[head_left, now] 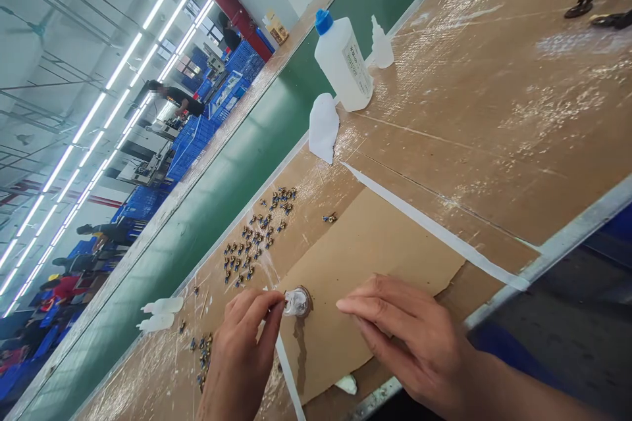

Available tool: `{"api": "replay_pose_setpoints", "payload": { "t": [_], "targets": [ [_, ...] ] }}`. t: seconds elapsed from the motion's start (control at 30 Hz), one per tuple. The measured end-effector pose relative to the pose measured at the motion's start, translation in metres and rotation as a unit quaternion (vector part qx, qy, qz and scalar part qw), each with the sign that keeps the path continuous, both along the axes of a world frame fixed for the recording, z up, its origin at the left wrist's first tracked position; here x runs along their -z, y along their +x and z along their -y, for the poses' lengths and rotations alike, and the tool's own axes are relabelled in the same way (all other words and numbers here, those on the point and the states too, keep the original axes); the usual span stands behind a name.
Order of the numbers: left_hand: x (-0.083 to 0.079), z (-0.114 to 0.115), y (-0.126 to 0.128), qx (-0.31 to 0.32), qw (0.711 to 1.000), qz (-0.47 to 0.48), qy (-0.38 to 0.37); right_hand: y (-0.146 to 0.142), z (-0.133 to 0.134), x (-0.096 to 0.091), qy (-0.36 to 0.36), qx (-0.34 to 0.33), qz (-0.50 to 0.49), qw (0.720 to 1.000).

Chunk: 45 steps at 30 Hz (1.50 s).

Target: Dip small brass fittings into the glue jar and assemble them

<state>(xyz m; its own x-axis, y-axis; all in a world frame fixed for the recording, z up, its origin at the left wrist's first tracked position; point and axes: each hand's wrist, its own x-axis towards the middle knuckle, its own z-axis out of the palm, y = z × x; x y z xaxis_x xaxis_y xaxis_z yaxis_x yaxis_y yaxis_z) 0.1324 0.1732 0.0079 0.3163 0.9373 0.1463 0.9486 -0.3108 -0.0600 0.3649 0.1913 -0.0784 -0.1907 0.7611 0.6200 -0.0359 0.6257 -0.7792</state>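
Left hand (241, 355) is pinched shut at a clear round glass jar (297, 302), right hand (405, 335) open over a flat brown cardboard sheet (375, 276), and plenty of tiny blue-and-gold parts (259, 233) lie beyond the left hand.

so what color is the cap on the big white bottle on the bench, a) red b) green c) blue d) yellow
C, the cap on the white plastic bottle is plainly blue.
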Motion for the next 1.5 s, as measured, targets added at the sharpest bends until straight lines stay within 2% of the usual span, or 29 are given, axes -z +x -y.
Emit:
{"api": "replay_pose_setpoints", "payload": {
  "t": [0.17,0.2,0.27,0.33,0.4,0.47,0.6,0.73,0.8,0.97,1.07,1.2,1.37,1.5],
  "targets": [
    [-0.009,0.008,0.004,-0.044,0.998,0.050,-0.001,-0.001,0.000,0.005,0.005,0.004,-0.010,1.000],
    [-0.010,0.013,0.002,-0.066,0.996,0.067,-0.012,-0.001,0.000,0.006,0.007,0.005,-0.010,1.000],
    [-0.011,0.027,-0.005,-0.148,0.982,0.118,-0.017,-0.001,0.000,0.007,0.013,0.016,-0.012,1.000],
    [-0.007,0.046,-0.014,-0.276,0.943,0.185,0.001,-0.001,0.000,0.007,0.019,0.035,-0.008,0.999],
    [0.002,0.066,-0.023,-0.401,0.878,0.257,0.038,-0.001,0.001,0.005,0.026,0.045,0.003,0.999],
    [0.015,0.084,-0.030,-0.471,0.817,0.326,0.069,-0.001,0.001,0.004,0.034,0.043,0.019,0.998],
    [0.042,0.106,-0.034,-0.514,0.736,0.422,0.127,0.001,0.003,0.003,0.040,0.042,0.055,0.997],
    [0.058,0.117,-0.035,-0.533,0.691,0.467,0.143,0.002,0.003,0.004,0.046,0.059,0.076,0.994],
    [0.061,0.119,-0.036,-0.532,0.686,0.476,0.141,0.001,0.003,0.006,0.043,0.064,0.079,0.994],
    [0.062,0.121,-0.037,-0.549,0.718,0.413,0.110,0.002,0.005,0.011,0.022,0.052,0.098,0.994],
    [0.061,0.122,-0.037,-0.550,0.726,0.400,0.102,0.004,0.007,0.013,0.021,0.050,0.107,0.993],
    [0.060,0.123,-0.040,-0.547,0.730,0.399,0.096,0.006,0.008,0.014,0.026,0.068,0.119,0.990],
    [0.058,0.126,-0.053,-0.566,0.723,0.396,0.033,0.003,0.006,0.012,0.034,0.069,0.117,0.990],
    [0.058,0.127,-0.058,-0.569,0.725,0.388,0.020,0.002,0.004,0.012,0.033,0.067,0.118,0.990]
  ]
}}
